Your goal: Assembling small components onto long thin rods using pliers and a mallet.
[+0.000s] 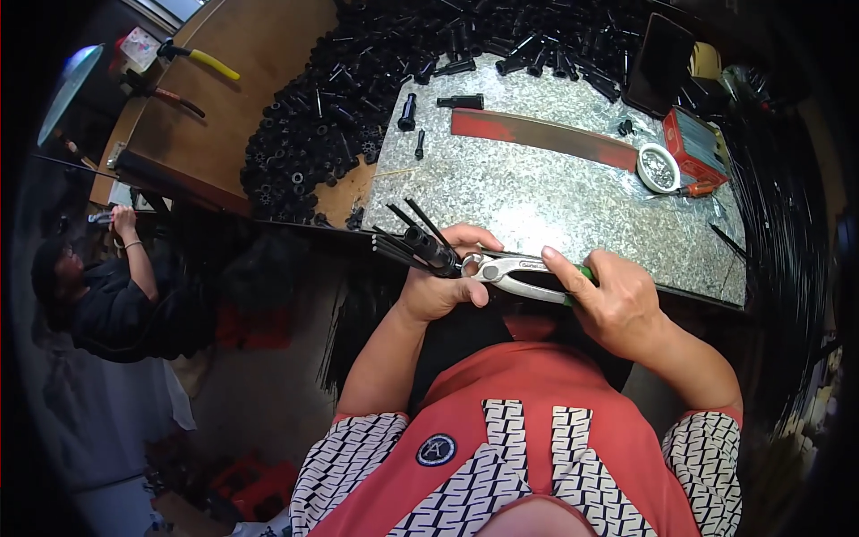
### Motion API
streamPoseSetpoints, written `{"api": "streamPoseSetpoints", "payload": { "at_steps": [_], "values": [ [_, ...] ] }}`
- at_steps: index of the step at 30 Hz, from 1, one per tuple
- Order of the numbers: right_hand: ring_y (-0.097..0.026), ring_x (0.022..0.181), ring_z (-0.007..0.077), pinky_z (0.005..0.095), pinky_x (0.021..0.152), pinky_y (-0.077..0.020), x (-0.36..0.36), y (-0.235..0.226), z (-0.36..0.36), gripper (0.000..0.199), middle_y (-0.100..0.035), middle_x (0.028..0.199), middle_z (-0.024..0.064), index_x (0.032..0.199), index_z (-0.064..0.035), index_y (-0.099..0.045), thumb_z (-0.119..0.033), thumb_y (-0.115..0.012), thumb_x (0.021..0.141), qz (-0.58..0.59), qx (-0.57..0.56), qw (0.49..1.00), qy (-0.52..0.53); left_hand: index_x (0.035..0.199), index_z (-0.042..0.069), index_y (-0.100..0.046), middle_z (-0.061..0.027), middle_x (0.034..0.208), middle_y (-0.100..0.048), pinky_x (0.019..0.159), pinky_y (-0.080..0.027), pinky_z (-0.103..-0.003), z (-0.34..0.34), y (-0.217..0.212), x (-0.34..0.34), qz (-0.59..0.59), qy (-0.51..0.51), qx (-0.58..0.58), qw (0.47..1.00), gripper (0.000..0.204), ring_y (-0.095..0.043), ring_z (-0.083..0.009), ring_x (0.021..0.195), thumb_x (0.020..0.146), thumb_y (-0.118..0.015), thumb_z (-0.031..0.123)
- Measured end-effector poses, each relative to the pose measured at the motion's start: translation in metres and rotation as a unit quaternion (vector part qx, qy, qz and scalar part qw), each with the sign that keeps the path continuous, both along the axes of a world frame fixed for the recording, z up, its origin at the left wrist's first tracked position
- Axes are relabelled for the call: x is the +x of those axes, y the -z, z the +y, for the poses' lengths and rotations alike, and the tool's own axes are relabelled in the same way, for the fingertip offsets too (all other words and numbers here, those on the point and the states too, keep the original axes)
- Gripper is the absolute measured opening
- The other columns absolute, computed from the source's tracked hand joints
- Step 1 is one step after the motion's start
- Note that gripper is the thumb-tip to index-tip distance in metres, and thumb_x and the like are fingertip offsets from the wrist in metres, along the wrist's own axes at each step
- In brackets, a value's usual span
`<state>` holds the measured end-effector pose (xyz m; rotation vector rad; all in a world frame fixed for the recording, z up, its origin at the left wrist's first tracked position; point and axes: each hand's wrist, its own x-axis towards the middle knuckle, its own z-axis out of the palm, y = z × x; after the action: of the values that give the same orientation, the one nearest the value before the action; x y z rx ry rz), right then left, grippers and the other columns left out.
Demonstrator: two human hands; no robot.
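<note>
My left hand [433,294] is closed round a black part made of a short tube with several thin black rods [413,242] fanning out to the left. My right hand [617,302] grips silver end-cutting pincers [519,276] with green handles, its index finger laid along one arm. The pincers' rounded jaws are at the right end of the black part, beside my left thumb. Whether they bite on anything there is too small to tell. Both hands are in front of the near edge of the speckled stone slab [555,201].
A long red-and-grey metal strip [541,137] crosses the slab. On its right are a white bowl [658,168], a red box [696,148] and an orange-handled tool [698,190]. Black fittings [313,134] are heaped behind and left; long black rods [778,233] lie right. Another person [112,295] sits far left.
</note>
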<state>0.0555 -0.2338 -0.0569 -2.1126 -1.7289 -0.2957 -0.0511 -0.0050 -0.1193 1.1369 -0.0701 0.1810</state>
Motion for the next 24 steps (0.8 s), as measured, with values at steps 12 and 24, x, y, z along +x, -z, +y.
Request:
{"api": "streamPoseSetpoints", "payload": {
  "at_steps": [12,24],
  "values": [
    [-0.049,0.068,0.0244,0.0361,0.057,-0.0395,0.002,0.0,-0.006,0.072,-0.047,0.082,0.0102,0.135,-0.0161,-0.049,-0.002,-0.068,0.067,-0.079,-0.029,0.996,0.038,0.108,0.001,-0.057,-0.0005,0.088,-0.062,0.067,-0.042,-0.019,-0.013,-0.013,0.002,0.053,-0.031,0.044,0.997,0.077,-0.056,-0.0062,0.078,0.052,-0.089,0.043],
    [-0.049,0.062,0.0257,0.0379,0.053,-0.0394,-0.004,-0.029,-0.012,0.074,-0.044,0.074,0.0108,0.138,-0.0125,-0.045,0.001,-0.066,0.069,0.034,-0.126,0.991,0.042,0.106,0.003,-0.055,0.0034,0.076,-0.06,0.059,-0.037,-0.017,-0.021,-0.004,0.003,0.013,-0.122,0.167,0.978,0.062,-0.046,-0.0031,0.068,0.058,-0.091,0.019]
  ]
}}
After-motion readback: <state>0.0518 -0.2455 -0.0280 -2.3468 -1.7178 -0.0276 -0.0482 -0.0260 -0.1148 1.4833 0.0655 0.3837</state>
